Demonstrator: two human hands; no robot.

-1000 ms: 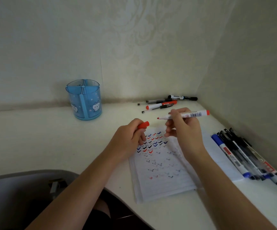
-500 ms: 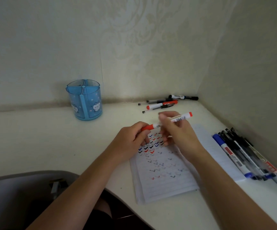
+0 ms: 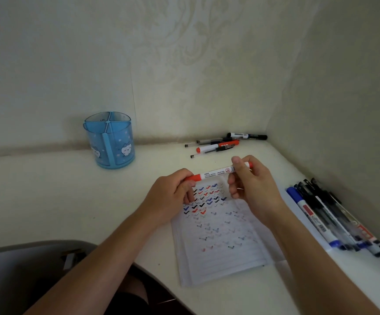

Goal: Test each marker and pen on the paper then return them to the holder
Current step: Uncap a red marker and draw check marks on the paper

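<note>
red marker (image 3: 216,173) level just above far edge of paper (image 3: 220,253), cap (image 3: 193,177) seated by our reading. left hand (image 3: 173,196) curled round cap end; right hand (image 3: 250,187) pinches barrel near tail. we judge task partway: paper crowded with red, blue, black ticks, yet holder (image 3: 109,144), far left beyond paper, looks empty. loose pens (image 3: 218,145) beyond paper, second row (image 3: 334,223) right of paper, all on desk (image 3: 48,196). marker smooth white plastic cylinder, red ends; holder translucent blue, round, divided; paper ruled, thin.

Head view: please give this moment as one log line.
red marker: capped, held above paper | left hand: grips cap end | right hand: grips barrel | holder: upright
</note>
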